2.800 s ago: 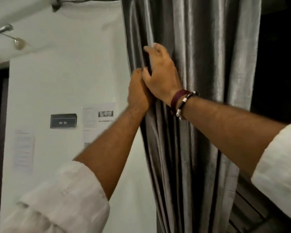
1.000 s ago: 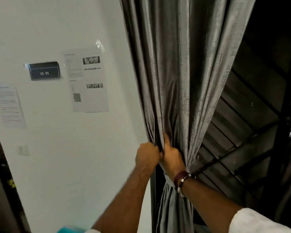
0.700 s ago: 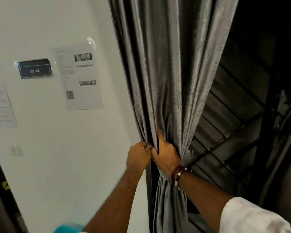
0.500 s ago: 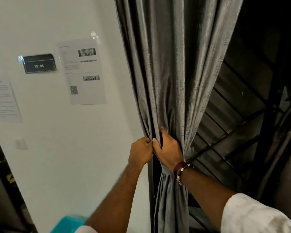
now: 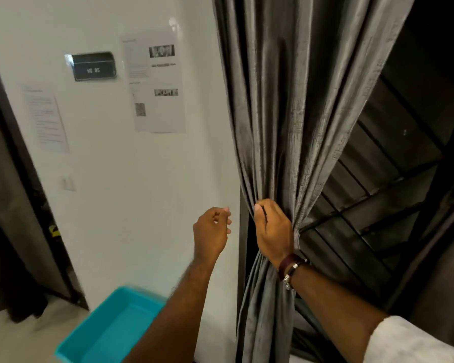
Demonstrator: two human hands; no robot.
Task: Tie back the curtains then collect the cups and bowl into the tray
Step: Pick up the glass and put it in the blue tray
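A grey, shiny curtain (image 5: 294,113) hangs in folds beside a white wall, gathered into a narrow bunch at waist height. My right hand (image 5: 273,231), with a dark red band and a beaded bracelet on the wrist, grips that bunch with its fingers wrapped around the fabric. My left hand (image 5: 212,231) hovers just left of the curtain, off the fabric, fingers loosely curled and holding nothing. A turquoise tray (image 5: 110,331) sits low at the bottom left, with nothing visible inside it. No cups or bowl are in view.
The white wall (image 5: 142,192) carries a dark sign (image 5: 93,66) and printed sheets (image 5: 156,82). A dark doorway (image 5: 8,205) is at the left. Behind the curtain, a dark window with black metal bars (image 5: 378,200) fills the right side.
My left hand has let go of the curtain and moved left, away from it. My right hand keeps its grip on the bunch. The view has tilted down, showing more of the turquoise tray.
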